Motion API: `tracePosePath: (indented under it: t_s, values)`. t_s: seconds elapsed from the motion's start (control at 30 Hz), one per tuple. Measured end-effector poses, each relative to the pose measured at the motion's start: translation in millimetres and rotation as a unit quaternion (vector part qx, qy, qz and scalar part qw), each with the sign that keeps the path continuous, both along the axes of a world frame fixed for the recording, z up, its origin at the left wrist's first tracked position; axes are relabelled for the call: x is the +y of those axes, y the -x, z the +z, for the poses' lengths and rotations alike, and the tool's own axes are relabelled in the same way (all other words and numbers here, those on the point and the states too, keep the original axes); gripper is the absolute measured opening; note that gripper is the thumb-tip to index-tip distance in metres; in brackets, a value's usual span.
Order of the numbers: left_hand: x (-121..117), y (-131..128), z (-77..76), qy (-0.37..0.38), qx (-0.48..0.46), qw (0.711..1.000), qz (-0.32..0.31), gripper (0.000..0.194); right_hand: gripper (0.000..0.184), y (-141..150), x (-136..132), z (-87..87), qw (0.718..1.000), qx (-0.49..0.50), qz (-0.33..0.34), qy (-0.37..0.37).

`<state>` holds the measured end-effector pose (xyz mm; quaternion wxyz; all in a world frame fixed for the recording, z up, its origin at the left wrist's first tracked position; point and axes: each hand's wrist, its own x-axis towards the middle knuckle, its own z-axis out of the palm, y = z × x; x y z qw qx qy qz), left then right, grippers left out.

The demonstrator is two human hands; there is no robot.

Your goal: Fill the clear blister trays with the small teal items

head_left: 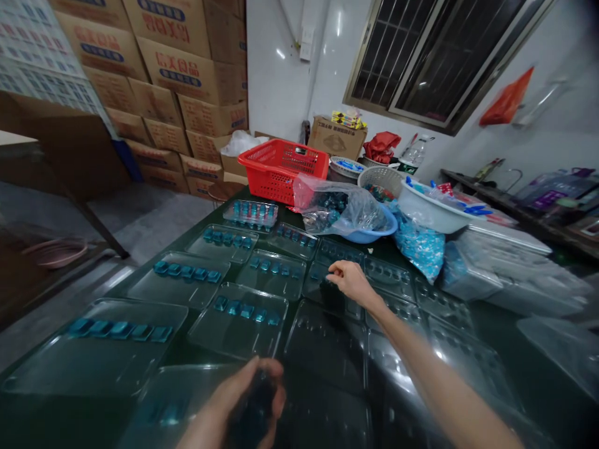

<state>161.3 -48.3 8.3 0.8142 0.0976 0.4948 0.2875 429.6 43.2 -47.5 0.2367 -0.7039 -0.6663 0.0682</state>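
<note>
Left hand [241,380] at the near middle of the scene, above the desk [28,415], closed around something dark blue-green [256,400]; too blurred for telling its shape or counting any pieces. Perhaps held so, in the curled palm, for having it close to the trays. Right hand [353,284] farther away and more to the right, over one clear tray [311,290] in the middle of the group, with fingers bent and thumb near the forefinger; impossible to tell whether pinching something or not. Under and around both hands, clear trays [224,337] in close lines, from near to far, probably laid flat and side by side for easy reach from one standing place. On the left ones, small blue-green pieces [120,329] in one straight row toward the far side of each tray. To the right, other trays with rows of moulded hollows [393,274], likely made for giving equal spacing and preventing sliding. Beyond the trays, a clear bag [327,209] with dark contents, partly resting in a blue basin [374,236], maybe against spilling; just behind, to the left, a red basket [281,178]. At the right, stacked clear containers [528,268], apparently piled for saving space on the desk.
</note>
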Motion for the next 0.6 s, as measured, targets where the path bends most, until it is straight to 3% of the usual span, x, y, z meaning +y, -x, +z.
tracePosePath:
  t_s: [0.17,0.33,0.47,0.6]
  values:
    - [-1.1,-3.5,6.1,-0.025,-0.004,0.999,-0.030,0.019,0.014,5.2,2.2,-9.6,0.998,-0.066,-0.004,0.009]
    - [0.7,1.5,-4.7,-0.027,0.012,0.998,-0.047,0.024,0.018,10.4,5.1,-8.6,0.994,-0.107,0.006,0.032]
    - [2.4,8.5,-19.2,-0.080,-0.033,0.994,-0.070,0.035,0.019,17.7,-4.3,5.2,0.992,-0.114,0.015,0.044]
    - [-1.6,10.1,-25.1,-0.130,-0.067,0.986,-0.083,0.039,0.043,47.5,-43.3,32.8,0.996,-0.077,0.036,0.011]
